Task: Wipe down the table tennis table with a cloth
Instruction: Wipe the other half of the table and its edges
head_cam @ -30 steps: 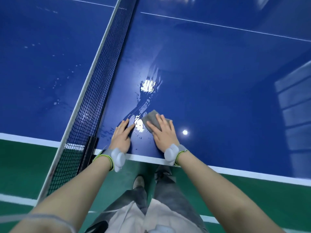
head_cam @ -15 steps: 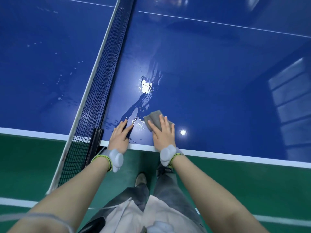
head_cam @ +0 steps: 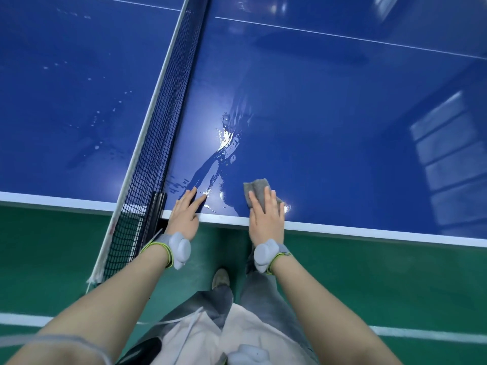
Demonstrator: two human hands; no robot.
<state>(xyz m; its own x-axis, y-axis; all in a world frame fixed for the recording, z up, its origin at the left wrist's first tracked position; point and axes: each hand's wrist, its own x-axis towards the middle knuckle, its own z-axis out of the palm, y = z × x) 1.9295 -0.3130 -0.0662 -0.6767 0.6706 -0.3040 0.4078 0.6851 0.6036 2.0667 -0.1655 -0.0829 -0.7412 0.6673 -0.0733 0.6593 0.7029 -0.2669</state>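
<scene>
Flat on the blue table tennis table (head_cam: 342,106), right by its near white edge, the grey cloth (head_cam: 257,189) lies under the right hand (head_cam: 266,217), whose straight, close-set fingers press it down. Its long axis runs slantwise, the free corner pointing away and left toward the net (head_cam: 168,109). The left hand (head_cam: 185,214) rests on the same edge beside the net post (head_cam: 158,206), fingers straight and slightly spread. A wet streak (head_cam: 224,151) glistens between the hands and beyond them.
</scene>
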